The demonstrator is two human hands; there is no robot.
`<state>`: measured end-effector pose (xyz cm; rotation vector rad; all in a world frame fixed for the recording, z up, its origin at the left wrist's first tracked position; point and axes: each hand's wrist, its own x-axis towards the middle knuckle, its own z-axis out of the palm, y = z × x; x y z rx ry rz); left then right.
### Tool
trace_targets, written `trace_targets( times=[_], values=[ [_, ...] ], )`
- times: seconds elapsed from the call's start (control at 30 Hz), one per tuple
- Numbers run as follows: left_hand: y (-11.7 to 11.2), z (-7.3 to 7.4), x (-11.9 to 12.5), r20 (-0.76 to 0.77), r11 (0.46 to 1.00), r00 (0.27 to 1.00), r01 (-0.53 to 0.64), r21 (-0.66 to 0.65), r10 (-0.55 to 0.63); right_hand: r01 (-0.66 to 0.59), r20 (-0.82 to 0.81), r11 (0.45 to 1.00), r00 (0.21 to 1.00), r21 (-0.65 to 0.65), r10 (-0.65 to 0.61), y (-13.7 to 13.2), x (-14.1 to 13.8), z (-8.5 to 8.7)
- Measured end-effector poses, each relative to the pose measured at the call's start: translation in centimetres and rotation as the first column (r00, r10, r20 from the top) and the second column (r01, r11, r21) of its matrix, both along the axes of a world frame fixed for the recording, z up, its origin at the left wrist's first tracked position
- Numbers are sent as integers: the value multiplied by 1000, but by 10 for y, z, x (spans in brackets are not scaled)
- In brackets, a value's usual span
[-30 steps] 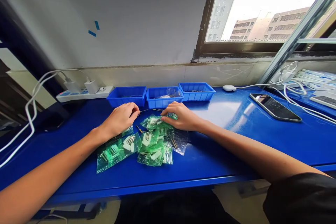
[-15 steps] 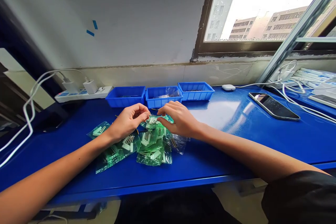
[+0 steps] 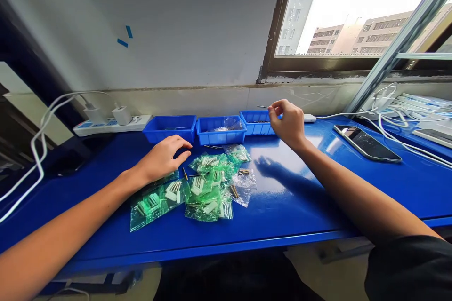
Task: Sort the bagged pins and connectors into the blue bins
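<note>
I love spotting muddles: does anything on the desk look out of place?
A small metal pin lies loose beside the green bags; other metal pieces sit inside a clear bag, so it looks left out.

- Hands: two, left hand and right hand.
- Thin metal piece in the right hand: one.
- Blue bins: three, near the back edge of the desk.
- Green packets: at least five; overlapping, exact number indeterminable.
- Power strip: one, along the back edge at left.
- White adapters on the strip: two.
- Phone at right: one.
- Blue tape strips: two.
</note>
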<state>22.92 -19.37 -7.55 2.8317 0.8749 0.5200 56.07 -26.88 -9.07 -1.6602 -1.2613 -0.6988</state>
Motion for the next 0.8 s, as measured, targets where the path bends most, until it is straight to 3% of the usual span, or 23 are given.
trace_targets(
  times=[0.17,0.3,0.4,0.5,0.67,0.8],
  values=[
    [1,-7,4,-102,999,994,35,0,-35,120,10,982,993,-145,-120,8,24,-17],
    [0,-9,23,-132,996,991,35,86,-23,112,19,980,994,-163,-110,12,21,-19],
    [-2,-10,37,-242,986,970,18,166,23,11,72,992,997,-122,-2,10,-2,-14],
    [-4,-9,41,-327,977,942,4,214,68,-164,168,979,969,-119,183,4,-37,-11],
    [-5,-8,37,-319,973,941,-43,228,116,-423,264,876,839,-232,475,-7,-84,-15],
    [-6,-9,39,-301,970,946,-45,239,118,-499,241,819,790,-283,564,-8,-94,-21]
  ],
)
